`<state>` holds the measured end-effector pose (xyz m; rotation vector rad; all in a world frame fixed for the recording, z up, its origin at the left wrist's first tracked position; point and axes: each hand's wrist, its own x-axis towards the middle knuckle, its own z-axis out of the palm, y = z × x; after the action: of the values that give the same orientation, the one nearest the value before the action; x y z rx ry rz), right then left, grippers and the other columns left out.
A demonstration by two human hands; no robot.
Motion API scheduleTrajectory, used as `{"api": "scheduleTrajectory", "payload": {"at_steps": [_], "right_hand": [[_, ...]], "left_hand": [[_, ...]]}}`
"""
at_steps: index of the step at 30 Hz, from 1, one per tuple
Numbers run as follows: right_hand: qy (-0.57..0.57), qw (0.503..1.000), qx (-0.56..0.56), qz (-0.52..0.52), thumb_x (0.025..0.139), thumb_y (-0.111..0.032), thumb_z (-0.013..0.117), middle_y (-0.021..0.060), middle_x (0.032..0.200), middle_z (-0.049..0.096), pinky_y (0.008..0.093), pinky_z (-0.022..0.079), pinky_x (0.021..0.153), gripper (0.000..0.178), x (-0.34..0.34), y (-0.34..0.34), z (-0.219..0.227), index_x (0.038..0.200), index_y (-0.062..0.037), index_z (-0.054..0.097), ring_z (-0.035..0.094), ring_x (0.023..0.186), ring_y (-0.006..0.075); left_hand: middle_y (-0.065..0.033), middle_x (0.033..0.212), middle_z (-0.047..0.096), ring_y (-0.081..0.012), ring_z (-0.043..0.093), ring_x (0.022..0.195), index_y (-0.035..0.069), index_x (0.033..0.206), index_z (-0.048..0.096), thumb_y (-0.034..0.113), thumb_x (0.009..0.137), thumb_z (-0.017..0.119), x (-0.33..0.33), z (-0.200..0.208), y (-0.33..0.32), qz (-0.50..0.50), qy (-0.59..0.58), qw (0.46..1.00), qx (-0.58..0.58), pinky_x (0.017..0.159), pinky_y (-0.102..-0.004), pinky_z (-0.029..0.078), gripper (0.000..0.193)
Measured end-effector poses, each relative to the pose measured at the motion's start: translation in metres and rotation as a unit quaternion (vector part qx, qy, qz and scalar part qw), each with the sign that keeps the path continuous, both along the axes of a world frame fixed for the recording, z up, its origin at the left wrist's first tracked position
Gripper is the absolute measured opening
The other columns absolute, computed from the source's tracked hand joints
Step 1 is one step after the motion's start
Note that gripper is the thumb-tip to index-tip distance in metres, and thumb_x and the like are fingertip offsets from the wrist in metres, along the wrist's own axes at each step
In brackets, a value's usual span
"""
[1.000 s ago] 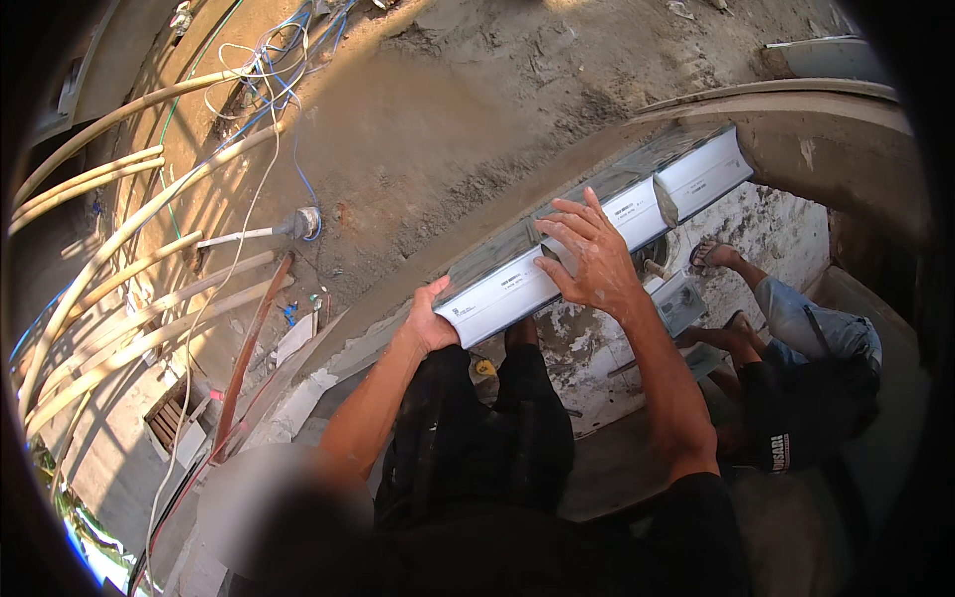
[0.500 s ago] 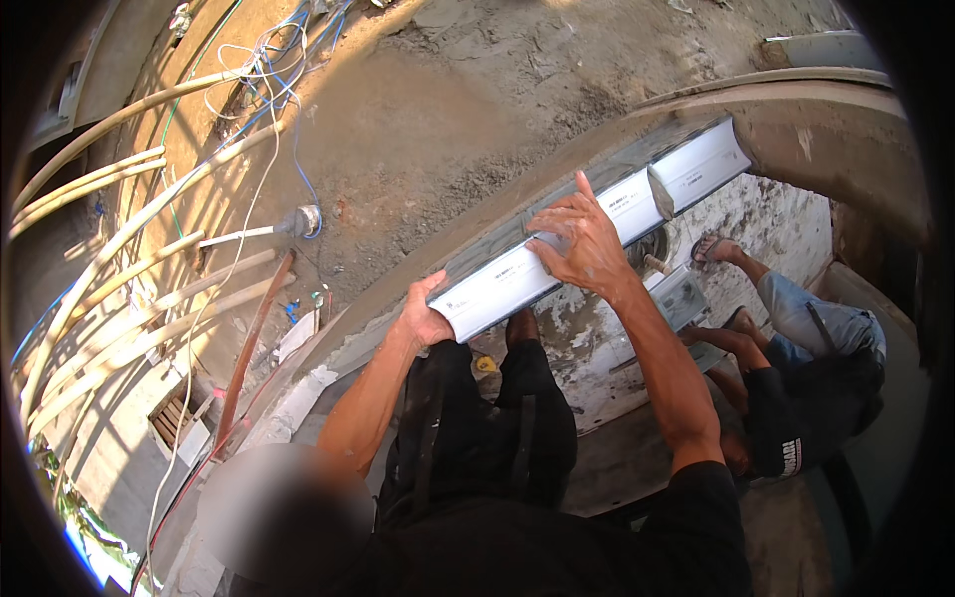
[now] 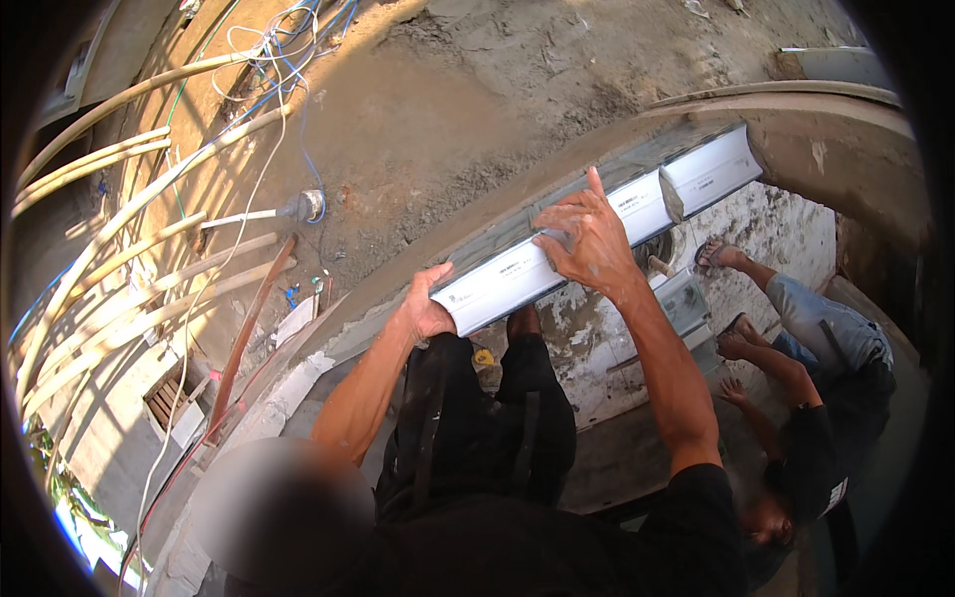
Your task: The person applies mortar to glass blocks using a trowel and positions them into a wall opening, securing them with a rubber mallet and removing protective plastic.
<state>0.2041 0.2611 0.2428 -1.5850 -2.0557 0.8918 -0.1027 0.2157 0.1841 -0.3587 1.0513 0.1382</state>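
White trims [image 3: 502, 286] already lie in a row, not yet released: my left hand [image 3: 428, 310] grasps the left end, my right hand [image 3: 593, 247] touches them with fingers spread.

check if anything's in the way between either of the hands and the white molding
Nothing visible is. The left hand is directly against the left end of the white molding. The right hand is at it farther right, with no object in between, though I can't tell which fingertips touch.
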Motion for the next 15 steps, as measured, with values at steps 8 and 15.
{"api": "scheduleTrajectory", "payload": {"at_steps": [8,15], "right_hand": [[-0.014,1.0,-0.024,0.003,0.076,-0.023,0.078,0.0051,0.097,0.076,0.0479,0.02,0.123,0.021,0.0018,0.0025,0.0045,0.093,-0.0105,0.078,0.063,0.104,0.0246],[-0.038,0.999,-0.023,0.016,0.076,-0.02,0.078,0.0066,0.1,0.075,0.0485,0.022,0.123,0.023,-0.0026,0.0049,0.0087,0.096,-0.0111,0.078,0.064,0.105,0.0249]], "left_hand": [[-0.019,0.142,0.05,-0.0423,0.047,0.127,0.007,0.142,0.047,0.052,0.091,0.051,0.0055,0.0085,0.0032,-0.002,0.008,1.0,0.002,0.099,-0.0695,0.033,0.068],[-0.0176,0.147,0.044,-0.0428,0.043,0.13,0.01,0.146,0.042,0.052,0.099,0.038,0.0026,0.0063,0.006,0.012,-0.009,1.0,-0.012,0.099,-0.0711,0.032,0.063]]}}
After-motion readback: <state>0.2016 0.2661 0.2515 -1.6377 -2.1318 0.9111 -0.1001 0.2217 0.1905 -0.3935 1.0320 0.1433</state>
